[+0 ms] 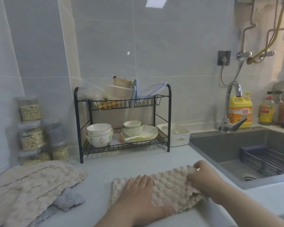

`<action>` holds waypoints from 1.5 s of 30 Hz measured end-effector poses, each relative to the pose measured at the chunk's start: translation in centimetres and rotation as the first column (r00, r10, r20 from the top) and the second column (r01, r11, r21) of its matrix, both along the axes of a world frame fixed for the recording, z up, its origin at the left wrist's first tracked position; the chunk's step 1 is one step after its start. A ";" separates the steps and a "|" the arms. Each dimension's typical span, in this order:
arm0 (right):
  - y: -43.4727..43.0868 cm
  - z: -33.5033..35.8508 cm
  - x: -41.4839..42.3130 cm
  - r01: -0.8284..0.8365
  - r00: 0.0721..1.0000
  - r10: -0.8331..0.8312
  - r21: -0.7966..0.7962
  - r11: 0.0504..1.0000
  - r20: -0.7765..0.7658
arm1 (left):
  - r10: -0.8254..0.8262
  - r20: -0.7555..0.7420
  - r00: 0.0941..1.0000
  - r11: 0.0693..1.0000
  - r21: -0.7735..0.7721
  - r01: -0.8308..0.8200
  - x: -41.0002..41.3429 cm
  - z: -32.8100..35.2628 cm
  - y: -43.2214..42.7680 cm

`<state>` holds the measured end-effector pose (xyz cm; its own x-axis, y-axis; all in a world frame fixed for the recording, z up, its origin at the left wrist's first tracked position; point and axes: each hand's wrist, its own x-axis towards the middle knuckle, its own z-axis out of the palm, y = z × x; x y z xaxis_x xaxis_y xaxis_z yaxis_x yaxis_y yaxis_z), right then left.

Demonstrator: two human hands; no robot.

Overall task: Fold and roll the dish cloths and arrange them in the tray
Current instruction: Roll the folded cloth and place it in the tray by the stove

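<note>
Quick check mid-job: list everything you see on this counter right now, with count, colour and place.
folded dish cloth: one, beige, front counter, under both hands
cloth pile: several, beige over grey, counter left
tray: one, white, right of the rack, no cloths visible inside
dish rack: one, black, two tiers, against the wall
bowls: stacked, white, lower tier left
plates: stacked, cream, lower tier right
jars: several, clear, far left
sink: one, dark grey, right
faucet: one, chrome
detergent bottle: one, yellow
left hand: flat on cloth
right hand: gripping cloth's right end
</note>
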<state>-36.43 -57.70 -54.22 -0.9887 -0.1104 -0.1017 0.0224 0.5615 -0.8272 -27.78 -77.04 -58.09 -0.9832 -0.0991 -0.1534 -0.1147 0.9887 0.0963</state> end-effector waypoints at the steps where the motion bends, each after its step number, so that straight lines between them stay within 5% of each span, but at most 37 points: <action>1: 0.3 0.4 -0.2 0.009 1.000 -0.009 -0.012 1.000 0.004 | -0.006 0.000 1.000 1.000 0.009 0.006 -0.3 0.1 0.4; 8: 0.5 4.2 0.4 -0.013 0.994 0.014 0.013 1.000 -0.108 | 0.086 -0.271 0.959 0.983 0.180 -0.037 3.1 2.2 -3.6; 12: -0.9 5.2 1.2 -0.111 0.974 0.115 0.032 0.993 -0.196 | 0.200 -0.192 0.961 0.966 0.202 -0.161 5.5 0.7 -8.0; 16: -4.5 4.8 2.7 -0.250 0.948 0.241 -0.018 0.968 -0.208 | 0.189 -0.264 0.946 0.970 0.201 -0.138 5.2 0.0 -8.4; 21: -9.4 2.7 4.7 -0.331 0.899 0.362 0.159 0.930 -0.246 | 0.178 -0.297 0.938 0.973 0.195 -0.123 5.1 -0.5 -9.0; 35: -14.7 0.6 7.6 -0.303 0.855 0.467 0.510 0.805 -0.228 | 0.141 -0.302 0.943 0.984 0.146 -0.100 4.8 -1.0 -9.5; 39: -14.6 0.2 8.1 -0.397 0.855 0.488 0.385 0.833 -0.174 | 0.145 -0.309 0.940 0.982 0.162 -0.098 4.8 -0.9 -9.5; 43: -12.8 1.3 7.5 -0.371 0.831 0.465 0.317 0.873 -0.307 | 0.206 -0.368 0.907 0.963 0.242 -0.121 5.0 -1.0 -9.5; 45: -11.1 1.2 6.5 -0.241 0.802 0.444 0.465 0.852 -0.399 | 0.218 -0.387 0.896 0.949 0.298 -0.102 5.1 -1.0 -9.4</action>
